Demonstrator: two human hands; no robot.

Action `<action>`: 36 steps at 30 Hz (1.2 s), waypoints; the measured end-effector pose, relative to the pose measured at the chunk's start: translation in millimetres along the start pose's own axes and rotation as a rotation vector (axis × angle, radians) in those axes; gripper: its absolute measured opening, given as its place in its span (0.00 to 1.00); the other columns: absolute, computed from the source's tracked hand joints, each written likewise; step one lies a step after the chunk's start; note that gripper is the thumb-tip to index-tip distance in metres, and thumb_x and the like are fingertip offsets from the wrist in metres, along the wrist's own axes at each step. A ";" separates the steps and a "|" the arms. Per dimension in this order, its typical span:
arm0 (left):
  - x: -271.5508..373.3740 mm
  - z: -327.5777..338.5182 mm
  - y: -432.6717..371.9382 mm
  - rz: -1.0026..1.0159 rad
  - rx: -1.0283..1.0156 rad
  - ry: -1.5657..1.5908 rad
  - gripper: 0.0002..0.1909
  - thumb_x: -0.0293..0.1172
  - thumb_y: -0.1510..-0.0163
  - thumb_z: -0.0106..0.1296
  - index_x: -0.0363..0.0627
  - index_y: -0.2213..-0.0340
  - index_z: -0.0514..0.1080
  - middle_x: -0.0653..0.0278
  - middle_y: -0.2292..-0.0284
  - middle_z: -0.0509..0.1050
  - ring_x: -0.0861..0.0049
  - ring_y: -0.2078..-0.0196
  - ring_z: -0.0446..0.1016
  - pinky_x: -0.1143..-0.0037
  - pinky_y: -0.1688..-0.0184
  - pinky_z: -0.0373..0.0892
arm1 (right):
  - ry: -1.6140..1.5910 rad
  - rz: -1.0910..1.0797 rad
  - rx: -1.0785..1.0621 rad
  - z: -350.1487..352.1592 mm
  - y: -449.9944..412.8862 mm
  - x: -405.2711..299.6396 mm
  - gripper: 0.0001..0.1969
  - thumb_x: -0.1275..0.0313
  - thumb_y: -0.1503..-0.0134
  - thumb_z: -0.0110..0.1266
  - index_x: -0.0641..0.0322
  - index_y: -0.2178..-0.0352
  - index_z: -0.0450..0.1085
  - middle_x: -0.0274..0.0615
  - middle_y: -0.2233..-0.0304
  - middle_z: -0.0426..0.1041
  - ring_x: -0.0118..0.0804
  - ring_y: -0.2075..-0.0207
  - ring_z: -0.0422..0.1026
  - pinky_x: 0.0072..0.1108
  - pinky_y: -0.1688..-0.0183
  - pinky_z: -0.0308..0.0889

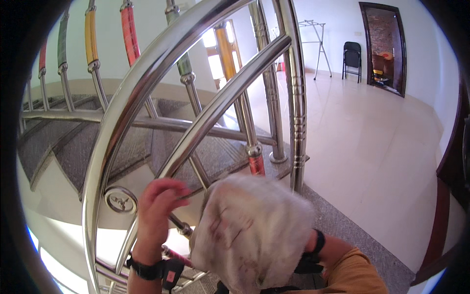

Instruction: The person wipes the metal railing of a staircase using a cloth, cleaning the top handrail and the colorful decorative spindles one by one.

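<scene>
A white cloth (253,228) with brownish stains is spread out in front of me, slightly blurred. My right hand (311,240) is behind it and holds it up; only the wrist side shows, and the fingers are hidden. Left of the cloth, my left hand (158,205) is raised with fingers loosely bent and apart, with nothing in it. It overlaps the lower inner rail (224,104) of a stainless-steel stair railing in view; I cannot tell whether they touch. The thick curved handrail (125,99) arches above and to the left. Black straps circle both wrists.
Balusters with red, yellow (91,36) and green sleeves line grey stone steps (125,147). A steel newel post (296,110) stands beyond the cloth. Pale floor tiles (360,147) extend right, towards a folding chair (352,57), a metal drying rack (319,47) and a dark-framed doorway (402,55).
</scene>
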State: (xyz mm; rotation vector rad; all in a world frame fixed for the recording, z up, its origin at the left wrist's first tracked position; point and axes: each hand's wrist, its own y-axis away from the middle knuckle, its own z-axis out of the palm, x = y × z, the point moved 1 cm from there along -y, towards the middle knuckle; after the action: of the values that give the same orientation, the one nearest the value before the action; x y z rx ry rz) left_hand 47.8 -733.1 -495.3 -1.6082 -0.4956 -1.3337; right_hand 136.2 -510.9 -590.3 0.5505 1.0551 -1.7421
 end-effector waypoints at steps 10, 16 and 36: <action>-63.7 -153.2 62.1 0.503 0.420 -1.289 0.14 0.20 0.58 0.47 0.33 0.66 0.63 0.51 0.69 0.65 0.57 0.66 0.64 0.66 0.62 0.62 | 1.263 -0.958 0.243 3.2 -115.5 -212.9 0.15 0.64 0.45 0.42 0.61 0.59 0.64 0.40 0.63 0.69 0.35 0.65 0.70 0.27 0.63 0.67; -108.4 -209.1 78.4 0.178 0.480 -1.162 0.18 0.34 0.49 0.43 0.34 0.60 0.61 0.51 0.67 0.64 0.61 0.66 0.63 0.67 0.61 0.61 | 1.955 -0.817 0.364 6.7 -225.9 -300.5 0.15 0.65 0.46 0.43 0.61 0.60 0.64 0.40 0.65 0.70 0.36 0.66 0.71 0.27 0.64 0.67; -140.9 -239.9 83.8 0.126 0.575 -1.170 0.30 0.49 0.43 0.32 0.34 0.50 0.55 0.48 0.54 0.61 0.61 0.54 0.61 0.69 0.51 0.56 | 1.623 -0.849 0.608 -194.5 -117.1 -51.6 0.13 0.67 0.48 0.47 0.61 0.62 0.65 0.39 0.69 0.70 0.38 0.69 0.71 0.27 0.67 0.67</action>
State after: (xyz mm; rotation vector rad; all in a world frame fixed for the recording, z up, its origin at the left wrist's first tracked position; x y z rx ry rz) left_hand -57.4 -939.9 -670.1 -1.7198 -1.2897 0.0186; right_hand 31.2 -303.7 -605.3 2.4276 1.9744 -2.2121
